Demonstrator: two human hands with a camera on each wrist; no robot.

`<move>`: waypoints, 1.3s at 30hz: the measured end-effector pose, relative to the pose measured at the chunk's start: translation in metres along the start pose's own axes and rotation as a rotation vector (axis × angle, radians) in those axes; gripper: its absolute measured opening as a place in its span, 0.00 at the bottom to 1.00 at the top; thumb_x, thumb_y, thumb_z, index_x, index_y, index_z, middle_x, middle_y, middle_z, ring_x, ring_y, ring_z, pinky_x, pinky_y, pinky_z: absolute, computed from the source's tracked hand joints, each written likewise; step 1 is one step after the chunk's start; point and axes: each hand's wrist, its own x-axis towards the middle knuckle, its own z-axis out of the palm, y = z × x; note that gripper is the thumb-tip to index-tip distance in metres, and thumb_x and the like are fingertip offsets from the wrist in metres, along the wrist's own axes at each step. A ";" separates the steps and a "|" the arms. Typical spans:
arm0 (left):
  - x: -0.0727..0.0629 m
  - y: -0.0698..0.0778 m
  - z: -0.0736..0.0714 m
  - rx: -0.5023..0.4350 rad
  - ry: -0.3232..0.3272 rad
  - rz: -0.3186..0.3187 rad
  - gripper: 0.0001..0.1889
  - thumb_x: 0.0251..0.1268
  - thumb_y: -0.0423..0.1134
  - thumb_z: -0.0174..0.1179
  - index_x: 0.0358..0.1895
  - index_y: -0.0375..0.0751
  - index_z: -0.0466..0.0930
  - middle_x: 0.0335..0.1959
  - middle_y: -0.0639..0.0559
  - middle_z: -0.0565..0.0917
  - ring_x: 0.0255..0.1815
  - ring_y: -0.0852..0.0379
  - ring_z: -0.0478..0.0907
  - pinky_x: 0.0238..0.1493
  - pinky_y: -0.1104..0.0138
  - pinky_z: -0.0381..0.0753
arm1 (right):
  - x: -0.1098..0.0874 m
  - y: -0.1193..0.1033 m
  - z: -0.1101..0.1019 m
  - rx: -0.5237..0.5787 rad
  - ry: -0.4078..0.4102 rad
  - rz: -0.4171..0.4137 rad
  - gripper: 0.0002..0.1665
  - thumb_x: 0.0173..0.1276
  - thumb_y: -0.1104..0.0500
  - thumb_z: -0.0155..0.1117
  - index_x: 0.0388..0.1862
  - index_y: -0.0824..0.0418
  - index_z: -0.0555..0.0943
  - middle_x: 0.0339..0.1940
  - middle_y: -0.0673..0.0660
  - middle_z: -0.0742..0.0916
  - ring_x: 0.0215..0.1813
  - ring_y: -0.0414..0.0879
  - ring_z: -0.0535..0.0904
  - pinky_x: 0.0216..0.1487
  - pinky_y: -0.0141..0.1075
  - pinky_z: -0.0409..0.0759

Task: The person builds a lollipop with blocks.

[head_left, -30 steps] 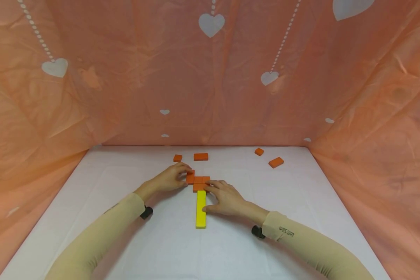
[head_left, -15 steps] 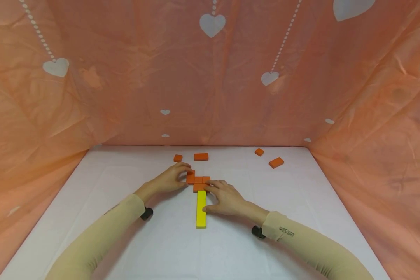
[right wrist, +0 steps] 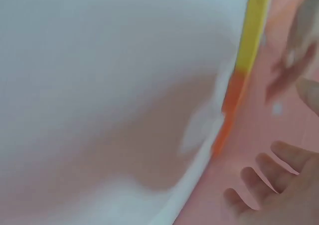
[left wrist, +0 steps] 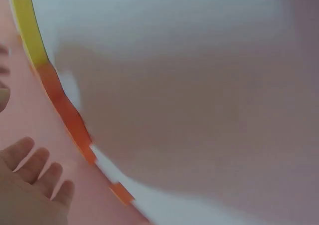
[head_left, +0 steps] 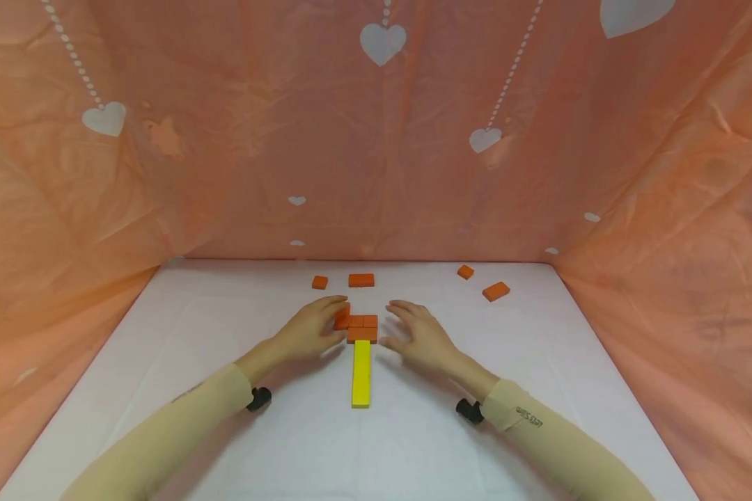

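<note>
A yellow strip-shaped block (head_left: 361, 376) lies lengthwise on the table, its far end against a wide orange block (head_left: 362, 335). Two small orange squares (head_left: 356, 321) sit side by side beyond that. An upright-lying orange rectangle (head_left: 343, 317) adjoins them on the left, partly covered by my left hand (head_left: 310, 328). The fingers of this hand are spread and loosely bent; in the left wrist view nothing shows between them. Just right of the orange group, apart from it, my right hand (head_left: 423, 335) hovers with relaxed fingers and holds nothing.
Farther back lie a small orange block (head_left: 319, 282) and an orange rectangle (head_left: 361, 280). Back right are another small orange piece (head_left: 466, 272) and a rectangle (head_left: 496, 291). An orange-pink curtain (head_left: 376, 153) with hearts encloses the white table (head_left: 276, 431).
My right hand has let go of the orange and yellow blocks and moved right. My left hand has loosened from the left orange rectangle and shifted slightly. The blocks keep their arrangement.
</note>
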 end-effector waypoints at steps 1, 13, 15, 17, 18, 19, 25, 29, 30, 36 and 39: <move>-0.002 0.004 0.001 0.024 -0.010 0.018 0.33 0.72 0.45 0.65 0.74 0.32 0.70 0.78 0.39 0.68 0.78 0.37 0.65 0.76 0.43 0.64 | 0.001 0.007 -0.006 0.014 0.034 0.018 0.42 0.71 0.45 0.71 0.77 0.62 0.72 0.78 0.60 0.73 0.78 0.61 0.66 0.77 0.59 0.64; -0.013 0.032 0.022 0.265 -0.202 0.035 0.42 0.74 0.62 0.57 0.81 0.40 0.62 0.84 0.43 0.57 0.83 0.40 0.54 0.80 0.44 0.55 | -0.003 0.119 -0.066 -0.014 0.175 0.328 0.41 0.75 0.48 0.64 0.77 0.71 0.67 0.78 0.73 0.68 0.78 0.72 0.60 0.75 0.67 0.61; -0.013 0.035 0.023 0.274 -0.225 0.026 0.42 0.74 0.63 0.56 0.81 0.41 0.61 0.84 0.44 0.56 0.84 0.40 0.52 0.81 0.44 0.54 | -0.006 0.131 -0.074 -0.045 0.164 0.372 0.41 0.75 0.48 0.63 0.76 0.72 0.67 0.77 0.74 0.67 0.76 0.73 0.61 0.72 0.68 0.63; -0.014 0.036 0.024 0.289 -0.238 0.021 0.42 0.75 0.64 0.55 0.82 0.42 0.61 0.85 0.44 0.55 0.84 0.40 0.51 0.81 0.43 0.54 | -0.008 0.140 -0.079 -0.076 0.156 0.408 0.41 0.75 0.48 0.62 0.76 0.73 0.67 0.77 0.75 0.67 0.75 0.74 0.62 0.71 0.69 0.65; -0.014 0.037 0.025 0.298 -0.241 0.019 0.42 0.75 0.64 0.55 0.82 0.42 0.60 0.85 0.44 0.55 0.84 0.41 0.51 0.81 0.43 0.54 | -0.009 0.143 -0.082 -0.093 0.150 0.424 0.41 0.75 0.48 0.62 0.76 0.73 0.67 0.77 0.75 0.67 0.74 0.74 0.62 0.70 0.70 0.66; -0.015 0.037 0.025 0.302 -0.246 0.016 0.42 0.75 0.64 0.55 0.82 0.42 0.60 0.85 0.44 0.54 0.84 0.41 0.51 0.81 0.43 0.54 | -0.009 0.146 -0.084 -0.107 0.144 0.439 0.41 0.75 0.48 0.61 0.76 0.74 0.67 0.77 0.75 0.67 0.74 0.74 0.62 0.70 0.70 0.66; -0.016 0.039 0.024 0.290 -0.268 0.000 0.42 0.75 0.64 0.55 0.82 0.42 0.59 0.85 0.43 0.54 0.84 0.41 0.52 0.80 0.43 0.55 | -0.010 0.159 -0.092 -0.154 0.102 0.520 0.43 0.74 0.46 0.61 0.75 0.74 0.66 0.77 0.76 0.65 0.75 0.74 0.60 0.70 0.69 0.65; -0.017 0.038 0.026 0.280 -0.266 0.001 0.41 0.75 0.63 0.55 0.82 0.42 0.61 0.84 0.43 0.55 0.84 0.41 0.53 0.80 0.43 0.56 | -0.011 0.165 -0.093 -0.169 0.100 0.537 0.40 0.74 0.46 0.61 0.74 0.71 0.69 0.75 0.76 0.68 0.73 0.74 0.63 0.68 0.68 0.68; -0.017 0.038 0.026 0.278 -0.267 -0.001 0.41 0.75 0.63 0.55 0.82 0.42 0.61 0.84 0.43 0.55 0.84 0.41 0.53 0.80 0.43 0.55 | -0.011 0.167 -0.093 -0.174 0.100 0.534 0.39 0.74 0.46 0.61 0.73 0.71 0.70 0.75 0.76 0.69 0.72 0.74 0.64 0.67 0.68 0.68; -0.016 0.036 0.027 0.270 -0.271 -0.004 0.41 0.75 0.64 0.55 0.81 0.43 0.61 0.84 0.43 0.56 0.83 0.41 0.54 0.80 0.42 0.56 | -0.013 0.172 -0.092 -0.180 0.096 0.520 0.37 0.75 0.48 0.60 0.74 0.69 0.70 0.71 0.76 0.73 0.69 0.74 0.67 0.65 0.67 0.70; -0.015 0.035 0.028 0.268 -0.269 0.000 0.41 0.75 0.64 0.55 0.81 0.43 0.61 0.84 0.43 0.56 0.83 0.40 0.54 0.80 0.42 0.56 | -0.013 0.173 -0.091 -0.175 0.097 0.518 0.36 0.76 0.49 0.59 0.74 0.69 0.69 0.70 0.76 0.74 0.69 0.73 0.67 0.65 0.67 0.70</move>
